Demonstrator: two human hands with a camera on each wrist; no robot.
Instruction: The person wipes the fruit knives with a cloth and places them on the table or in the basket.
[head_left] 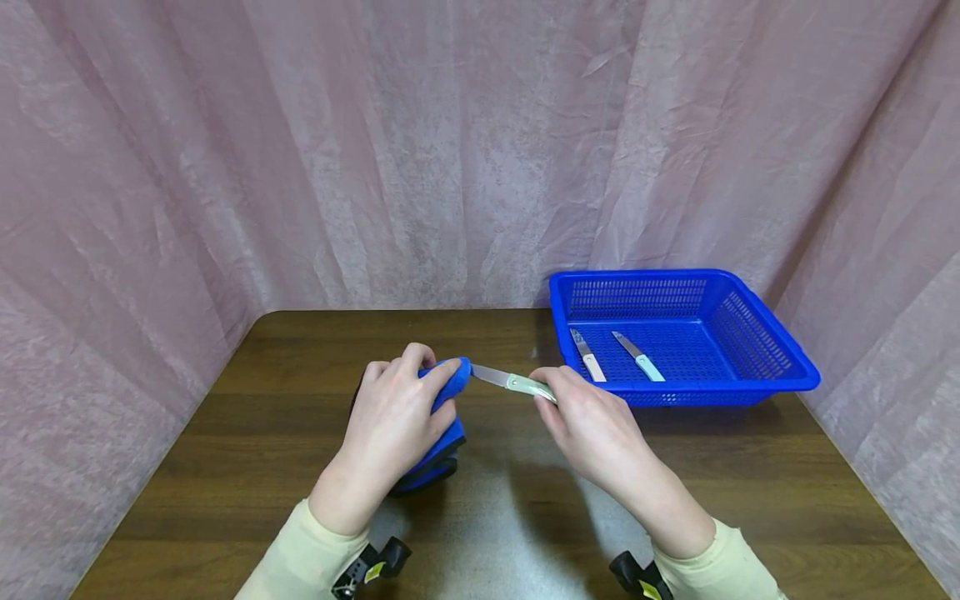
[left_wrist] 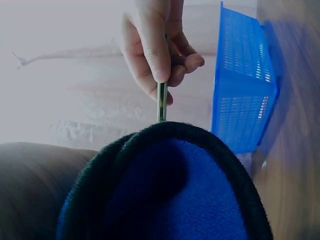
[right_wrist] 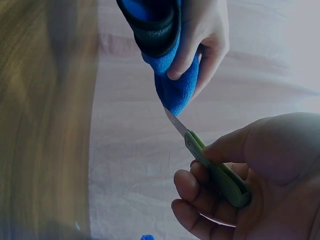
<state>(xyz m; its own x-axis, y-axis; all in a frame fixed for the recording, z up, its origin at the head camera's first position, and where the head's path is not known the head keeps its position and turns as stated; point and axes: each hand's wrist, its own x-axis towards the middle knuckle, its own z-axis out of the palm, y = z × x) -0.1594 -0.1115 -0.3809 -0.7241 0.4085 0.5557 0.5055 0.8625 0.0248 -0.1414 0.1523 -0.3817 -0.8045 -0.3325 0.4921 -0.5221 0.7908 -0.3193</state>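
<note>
My left hand (head_left: 401, 412) grips a folded blue cloth with dark edging (head_left: 442, 446), its lower part hanging below the palm. In my right hand (head_left: 596, 421) is a folding knife with a pale green handle (head_left: 525, 386), held between thumb and fingers with the blade out. The blade (right_wrist: 175, 121) points left, and its tip meets the end of the cloth (right_wrist: 175, 92) in the right wrist view. From the left wrist, the cloth (left_wrist: 200, 180) fills the foreground and covers the blade, while the green handle (left_wrist: 161, 102) shows above it.
A blue plastic basket (head_left: 682, 387) stands at the back right of the wooden table (head_left: 300, 433). Inside lie a knife with a whitish handle (head_left: 594, 367) and one with a light turquoise handle (head_left: 648, 367), both unfolded. Pink curtains (head_left: 465, 167) hang behind the table.
</note>
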